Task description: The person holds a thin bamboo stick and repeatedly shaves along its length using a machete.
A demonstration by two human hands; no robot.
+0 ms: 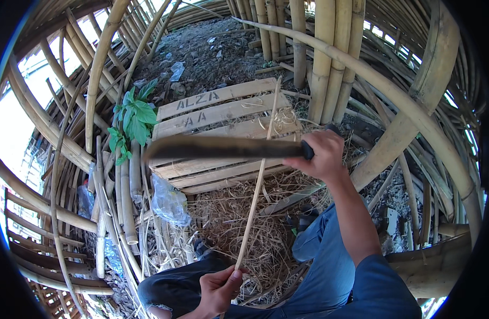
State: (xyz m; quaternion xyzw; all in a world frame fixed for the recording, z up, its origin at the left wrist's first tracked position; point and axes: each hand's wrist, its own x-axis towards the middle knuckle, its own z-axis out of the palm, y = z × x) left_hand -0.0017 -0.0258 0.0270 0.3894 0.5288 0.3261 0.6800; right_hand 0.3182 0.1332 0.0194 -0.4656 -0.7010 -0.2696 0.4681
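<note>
My right hand [325,154] is wrapped round the dark handle of a machete [218,147], whose long blade points left and looks slightly smeared by motion. The blade passes above a thin bamboo strip [253,204]. My left hand [219,290] pinches that strip near its lower end, between thumb and fingers, in front of my lap. From there the strip slants up and away, its far end over a slatted wooden crate panel [212,127]. Curled shavings [283,121] lie on the panel's right part.
Dry shavings [244,223] cover the ground between my legs. Bamboo poles [329,58] stand beyond on the right, and a long bent pole [385,80] crosses there. On the left are a leafy green plant [135,119], clear plastic [169,202] and more bamboo lengths [128,196].
</note>
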